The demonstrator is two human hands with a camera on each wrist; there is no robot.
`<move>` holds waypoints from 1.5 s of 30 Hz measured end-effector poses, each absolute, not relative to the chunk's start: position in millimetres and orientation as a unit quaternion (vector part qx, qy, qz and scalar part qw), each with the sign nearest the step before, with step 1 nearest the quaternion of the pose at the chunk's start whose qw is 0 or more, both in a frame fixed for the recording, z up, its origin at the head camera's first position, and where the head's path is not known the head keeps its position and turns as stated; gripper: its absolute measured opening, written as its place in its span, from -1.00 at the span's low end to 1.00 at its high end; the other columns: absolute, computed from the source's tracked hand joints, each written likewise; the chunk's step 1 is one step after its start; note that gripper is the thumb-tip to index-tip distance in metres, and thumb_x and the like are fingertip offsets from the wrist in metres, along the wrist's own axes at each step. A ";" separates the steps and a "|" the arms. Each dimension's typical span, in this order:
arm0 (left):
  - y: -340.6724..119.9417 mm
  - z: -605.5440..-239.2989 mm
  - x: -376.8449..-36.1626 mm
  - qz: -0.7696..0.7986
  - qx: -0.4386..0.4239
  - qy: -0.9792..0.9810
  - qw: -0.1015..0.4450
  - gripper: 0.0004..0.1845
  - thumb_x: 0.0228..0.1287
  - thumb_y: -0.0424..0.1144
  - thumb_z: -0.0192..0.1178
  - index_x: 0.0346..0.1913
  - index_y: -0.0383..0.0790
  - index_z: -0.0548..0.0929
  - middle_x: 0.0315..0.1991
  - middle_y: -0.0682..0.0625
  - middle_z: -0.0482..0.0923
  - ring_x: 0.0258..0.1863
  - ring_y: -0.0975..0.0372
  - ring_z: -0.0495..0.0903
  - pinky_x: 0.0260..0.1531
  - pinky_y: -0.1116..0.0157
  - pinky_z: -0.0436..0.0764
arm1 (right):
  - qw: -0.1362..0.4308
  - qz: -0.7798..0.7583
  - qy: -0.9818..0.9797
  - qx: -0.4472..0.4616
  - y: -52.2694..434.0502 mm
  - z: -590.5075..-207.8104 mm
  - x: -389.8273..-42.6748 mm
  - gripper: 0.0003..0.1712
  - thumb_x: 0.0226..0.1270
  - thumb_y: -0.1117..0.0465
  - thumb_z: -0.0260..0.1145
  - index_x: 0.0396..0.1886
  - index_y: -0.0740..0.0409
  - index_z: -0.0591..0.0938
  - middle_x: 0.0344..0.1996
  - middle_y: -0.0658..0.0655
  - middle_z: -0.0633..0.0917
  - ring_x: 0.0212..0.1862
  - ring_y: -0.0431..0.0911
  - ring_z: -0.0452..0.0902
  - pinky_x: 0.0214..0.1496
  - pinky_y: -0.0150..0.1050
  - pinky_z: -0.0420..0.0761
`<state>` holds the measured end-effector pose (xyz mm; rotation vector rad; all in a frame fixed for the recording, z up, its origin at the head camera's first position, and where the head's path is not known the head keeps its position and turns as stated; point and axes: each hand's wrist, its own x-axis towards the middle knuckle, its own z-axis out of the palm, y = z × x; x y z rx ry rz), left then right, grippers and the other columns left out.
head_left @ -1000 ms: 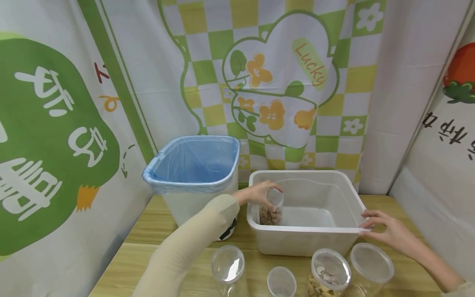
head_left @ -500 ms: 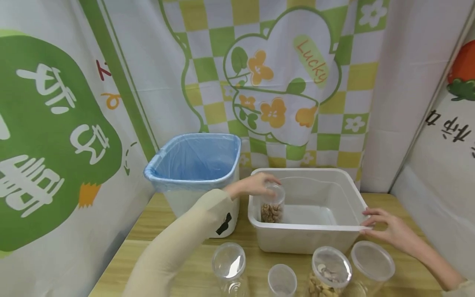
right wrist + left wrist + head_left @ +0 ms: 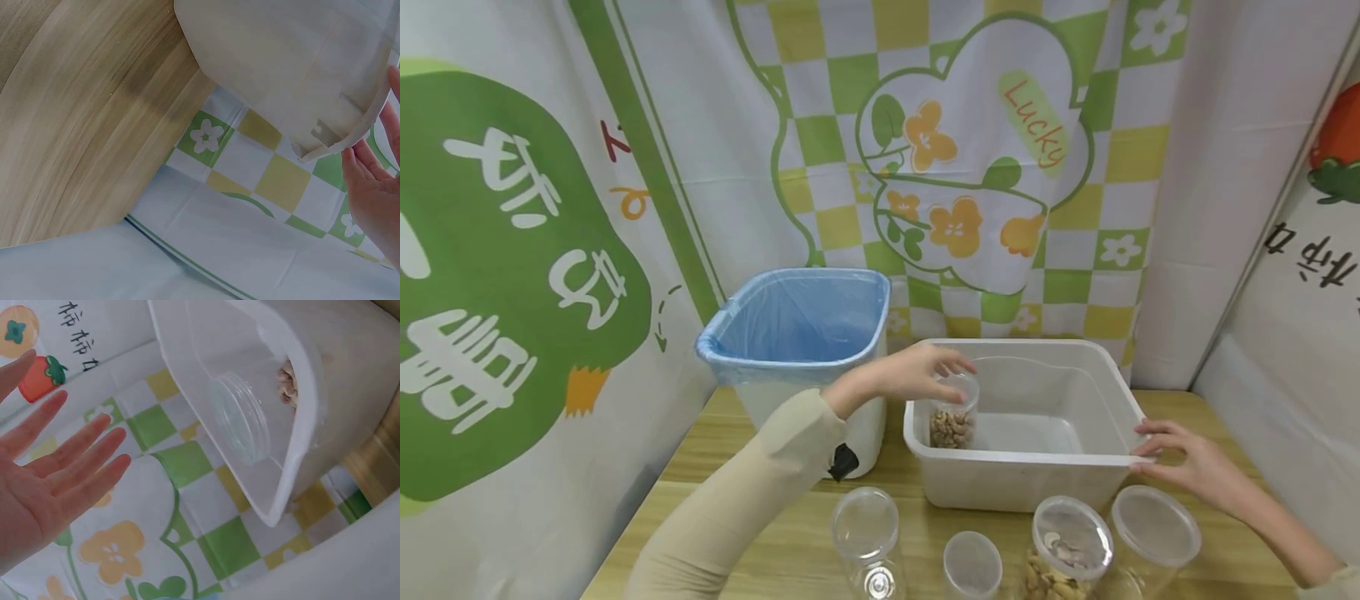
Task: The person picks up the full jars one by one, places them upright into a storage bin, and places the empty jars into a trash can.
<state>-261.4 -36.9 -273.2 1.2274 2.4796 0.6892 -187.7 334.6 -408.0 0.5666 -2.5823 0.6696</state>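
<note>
Inside the left end of a white plastic tub point(image 3: 1015, 485) stands a clear lidded jar point(image 3: 953, 428) of brown nuts that look like walnuts. My left hand point(image 3: 917, 372) is over that end, fingers spread. The left wrist view shows this hand point(image 3: 56, 481) with straight fingers and nothing in them, apart from the jar's lid point(image 3: 240, 419). At the tub's right end, my right hand point(image 3: 1187, 467) holds the rim. In the right wrist view its thumb point(image 3: 354, 169) presses the outside of the rim while fingers reach over the edge.
A bin point(image 3: 797, 364) with a blue liner stands left of the tub. Along the front of the wooden table point(image 3: 700, 483) are a clear jar point(image 3: 867, 529), a small lidded jar point(image 3: 972, 565), a jar of nuts point(image 3: 1070, 542) and another clear jar point(image 3: 1157, 527). Printed curtains point(image 3: 1000, 192) hang behind.
My left hand has let go of the walnut jar and drawn back slightly left, its fingers opening. The jar stays in the tub's left end. My right hand stays at the rim.
</note>
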 end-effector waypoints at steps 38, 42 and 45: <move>16.5 -335.7 -144.9 0.211 0.432 0.877 0.012 -0.55 0.10 0.05 0.15 0.08 0.03 0.46 -0.03 0.12 0.42 -0.08 0.39 0.42 -0.23 0.55 0.40 | 0.211 0.240 -0.925 0.205 334.1 -409.7 -187.1 -0.76 -0.25 0.19 0.49 -0.55 -0.20 0.63 -0.19 0.03 0.56 -0.17 -0.50 0.31 -0.29 -0.43 0.44; 23.5 -348.9 -141.2 0.251 0.442 0.861 -0.015 -0.57 0.12 0.00 0.16 0.06 -0.01 0.47 0.02 0.10 0.40 0.00 0.39 0.36 -0.12 0.52 0.37 | 0.213 0.240 -0.924 0.206 333.7 -409.4 -186.9 -0.77 -0.25 0.19 0.49 -0.55 -0.20 0.63 -0.19 0.08 0.56 -0.17 -0.49 0.31 -0.29 -0.43 0.43; 28.3 -357.8 -140.0 0.264 0.447 0.854 -0.024 -0.57 0.13 -0.01 0.15 0.06 -0.04 0.47 0.05 0.09 0.38 0.04 0.38 0.33 -0.05 0.48 0.35 | 0.212 0.238 -0.925 0.207 333.5 -409.3 -186.5 -0.77 -0.25 0.19 0.48 -0.55 -0.19 0.63 -0.19 0.11 0.56 -0.17 -0.51 0.29 -0.29 -0.37 0.46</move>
